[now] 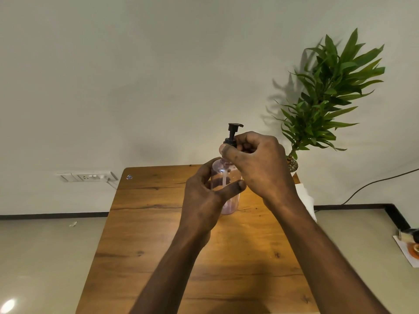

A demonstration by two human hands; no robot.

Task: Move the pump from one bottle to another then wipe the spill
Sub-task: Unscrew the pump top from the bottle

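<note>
— Two hands on one bottle [224, 189], then. Which does what?

— Left hand [201, 200] is wrapped round the clear body, thumb across the front, steadying it on the table [158, 223]. Right hand [256, 164] is up at the neck, fingers [229, 152] closed round the black collar of the pump [233, 134].

— So where does the pump sit relative to that grip?

— Straight above it. Its long axis runs vertical, head sticking up past the knuckles, nozzle pointing right, dip tube running down inside the bottle. The right hand is the nearer one; the left is lower, on the body.

— Screwing on or off?

— Can't say from this. The collar is hidden under the fingers, so I can't tell whether the threads are seated. My guess is the turn happens about that upright axis, and any lift would have to go straight up to clear the tube.

— Anything in the bottle?

— A little pinkish liquid at the bottom, the rest looks empty. No second bottle in view.

— And the spill?

— None visible on the wood. Something white, maybe paper or cloth, shows at the table's right edge behind the right forearm. Beyond it, a plant [328, 94] by the wall.
</note>
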